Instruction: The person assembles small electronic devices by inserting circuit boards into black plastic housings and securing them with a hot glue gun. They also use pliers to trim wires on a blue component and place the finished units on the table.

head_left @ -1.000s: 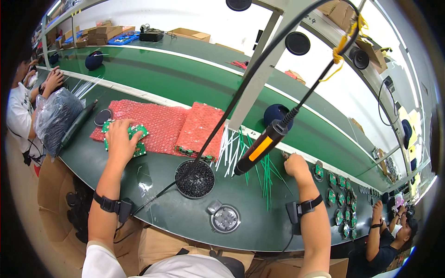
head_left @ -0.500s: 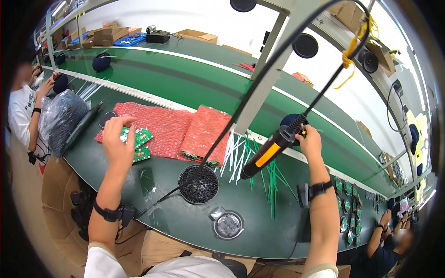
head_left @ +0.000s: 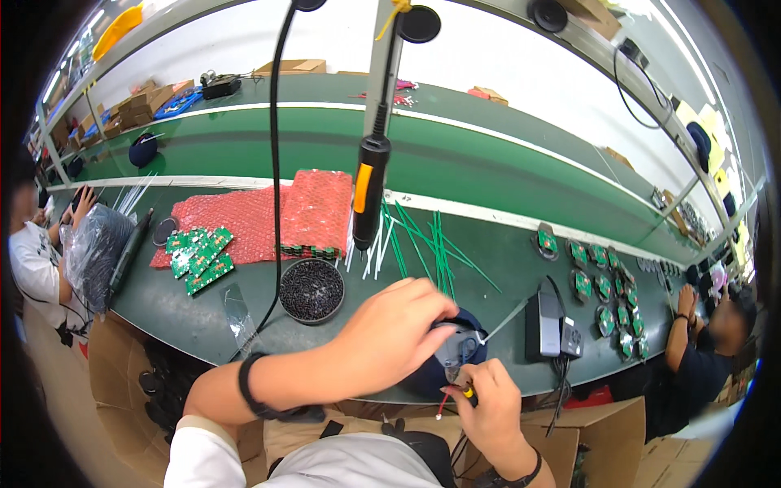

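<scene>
My left hand [head_left: 394,335] is clamped over a dark blue round part [head_left: 429,376] with a grey plastic piece [head_left: 457,345] on it, at the near edge of the green bench [head_left: 187,313]. Just below it, my right hand [head_left: 490,400] pinches thin red and yellow wires [head_left: 452,396] that come out of the part. The two hands touch. Most of the part is hidden under my left palm.
A black and orange powered screwdriver [head_left: 368,180] hangs over the bench. Behind my hands are a black bowl of screws [head_left: 311,290], green circuit boards [head_left: 199,250], red bubble wrap [head_left: 268,213], green and white ties [head_left: 429,244] and a black power unit [head_left: 550,319]. Co-workers sit left [head_left: 31,264] and right [head_left: 701,351].
My left hand left the green boards and my right hand came down from the blue part by the hanging screwdriver. Both now meet on the blue part at the near edge.
</scene>
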A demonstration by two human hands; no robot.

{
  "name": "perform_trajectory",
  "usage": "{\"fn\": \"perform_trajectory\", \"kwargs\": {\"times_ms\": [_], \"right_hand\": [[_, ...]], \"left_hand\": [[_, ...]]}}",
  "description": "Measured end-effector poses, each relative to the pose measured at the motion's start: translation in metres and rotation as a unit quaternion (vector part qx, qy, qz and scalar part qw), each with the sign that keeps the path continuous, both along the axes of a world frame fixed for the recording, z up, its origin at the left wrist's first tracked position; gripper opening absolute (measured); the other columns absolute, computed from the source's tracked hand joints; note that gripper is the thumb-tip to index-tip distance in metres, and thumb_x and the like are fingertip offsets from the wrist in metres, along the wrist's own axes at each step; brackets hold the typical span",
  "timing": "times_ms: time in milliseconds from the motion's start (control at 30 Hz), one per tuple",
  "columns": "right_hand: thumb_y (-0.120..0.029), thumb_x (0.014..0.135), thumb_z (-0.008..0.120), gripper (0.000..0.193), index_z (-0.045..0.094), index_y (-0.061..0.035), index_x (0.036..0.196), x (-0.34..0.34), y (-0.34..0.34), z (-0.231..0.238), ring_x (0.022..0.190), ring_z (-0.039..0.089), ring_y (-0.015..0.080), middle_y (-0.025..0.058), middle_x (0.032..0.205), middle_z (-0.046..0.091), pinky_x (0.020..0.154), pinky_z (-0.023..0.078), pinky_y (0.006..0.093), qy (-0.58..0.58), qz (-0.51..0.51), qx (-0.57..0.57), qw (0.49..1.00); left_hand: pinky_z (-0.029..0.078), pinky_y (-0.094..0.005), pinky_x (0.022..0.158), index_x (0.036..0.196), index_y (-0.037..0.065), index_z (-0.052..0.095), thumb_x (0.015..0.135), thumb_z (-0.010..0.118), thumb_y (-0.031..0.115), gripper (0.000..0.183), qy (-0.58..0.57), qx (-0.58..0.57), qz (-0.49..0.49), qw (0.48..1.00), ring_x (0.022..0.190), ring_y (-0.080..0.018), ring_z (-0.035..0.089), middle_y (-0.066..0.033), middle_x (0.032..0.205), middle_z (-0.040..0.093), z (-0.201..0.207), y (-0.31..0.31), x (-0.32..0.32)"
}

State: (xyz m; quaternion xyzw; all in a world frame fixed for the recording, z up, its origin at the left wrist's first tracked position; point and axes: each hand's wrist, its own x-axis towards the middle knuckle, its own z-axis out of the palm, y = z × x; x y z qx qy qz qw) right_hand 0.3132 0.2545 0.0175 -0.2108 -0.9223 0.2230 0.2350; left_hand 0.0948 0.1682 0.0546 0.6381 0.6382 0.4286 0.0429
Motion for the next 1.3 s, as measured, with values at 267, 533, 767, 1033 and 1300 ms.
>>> {"fn": "perform_trajectory", "kwargs": {"times_ms": [267,533,767,1033,1300], "right_hand": [[-0.006,0.085,0.081,0.025,0.07,0.0017,0.106,0.05,0.013,-0.017,0.072,0.066,0.0314,0.0157,0.09,0.068,0.067,0.052,0.0361,0.055,-0.094,-0.104,0.989],[-0.009,0.086,0.081,0.027,0.069,0.0017,0.108,0.043,0.034,-0.041,0.069,0.063,0.0309,0.0156,0.086,0.065,0.063,0.05,0.0391,0.045,-0.072,-0.114,0.99],[-0.009,0.084,0.083,0.028,0.069,0.0017,0.106,0.041,0.036,-0.042,0.065,0.06,0.0278,0.0135,0.082,0.062,0.06,0.048,0.0373,0.055,-0.064,-0.116,0.99],[-0.008,0.083,0.083,0.027,0.07,0.0023,0.104,0.042,0.038,-0.041,0.064,0.06,0.027,0.0133,0.081,0.062,0.06,0.048,0.0371,0.041,-0.044,-0.108,0.992],[-0.008,0.083,0.082,0.023,0.071,0.0011,0.101,0.04,0.043,-0.036,0.065,0.064,0.0306,0.0158,0.081,0.067,0.061,0.05,0.0387,0.025,-0.021,-0.073,0.997]], "left_hand": [[0.043,-0.0467,0.103,0.109,0.007,0.074,0.08,0.086,0.021,0.034,0.093,-0.143,-0.062,0.983,0.116,-0.0309,0.057,-0.0106,0.11,0.061,-0.028,0.056,0.056],[0.035,-0.0465,0.106,0.108,0.012,0.065,0.078,0.083,0.012,0.035,-0.004,-0.152,-0.16,0.975,0.109,-0.0275,0.058,-0.0045,0.101,0.062,-0.034,0.058,0.049],[0.035,-0.0456,0.104,0.106,0.012,0.063,0.078,0.083,0.012,0.035,-0.004,-0.144,-0.171,0.975,0.105,-0.0262,0.058,-0.0029,0.098,0.062,-0.034,0.058,0.048],[0.036,-0.046,0.104,0.105,0.012,0.063,0.078,0.083,0.012,0.034,-0.007,-0.134,-0.172,0.976,0.105,-0.0263,0.059,-0.0029,0.098,0.063,-0.038,0.058,0.048],[0.035,-0.0461,0.104,0.1,0.011,0.065,0.085,0.082,0.019,0.024,-0.016,-0.124,-0.162,0.979,0.103,-0.0263,0.06,-0.0034,0.097,0.065,-0.041,0.059,0.05]]}}
